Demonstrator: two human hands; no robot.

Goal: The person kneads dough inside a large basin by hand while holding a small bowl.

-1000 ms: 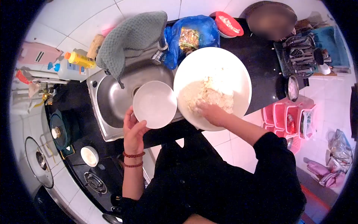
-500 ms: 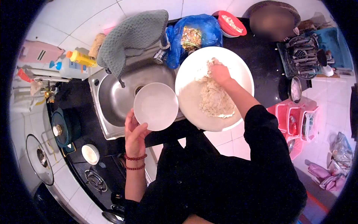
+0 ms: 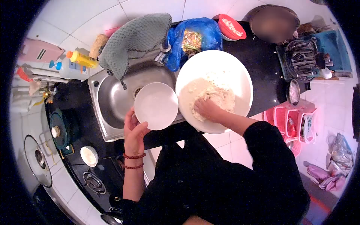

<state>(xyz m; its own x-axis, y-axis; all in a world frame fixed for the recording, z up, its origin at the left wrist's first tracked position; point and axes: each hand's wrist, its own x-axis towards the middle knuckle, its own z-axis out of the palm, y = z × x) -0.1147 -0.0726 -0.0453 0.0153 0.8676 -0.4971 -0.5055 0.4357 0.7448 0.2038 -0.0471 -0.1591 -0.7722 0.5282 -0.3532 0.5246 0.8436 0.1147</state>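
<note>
My left hand (image 3: 135, 131) grips a white bowl (image 3: 156, 106) by its lower left rim, the thumb over the edge and the fingers around its outside. The bowl hangs over the sink's right front part, beside a large white basin (image 3: 245, 80). In that basin lies a rough, floury mass of dough (image 3: 225, 98), with loose flour and crumbs around it. My right hand (image 3: 208, 109) presses into the dough's lower left side, its fingers curled into it. The fingertips are partly buried in the dough.
Behind the bowl is a steel sink (image 3: 108, 101) with a grey cloth (image 3: 131, 41) draped over its back. A blue plastic bag (image 3: 212, 33) with scraps and a red bowl (image 3: 229, 27) stand behind the basin. A utensil rack (image 3: 300, 60) is at right, a small white bowl (image 3: 89, 156) at left.
My right hand has moved from the basin's upper part down and left onto the dough. The dough looks more gathered. My left hand and the white bowl have stayed nearly still.
</note>
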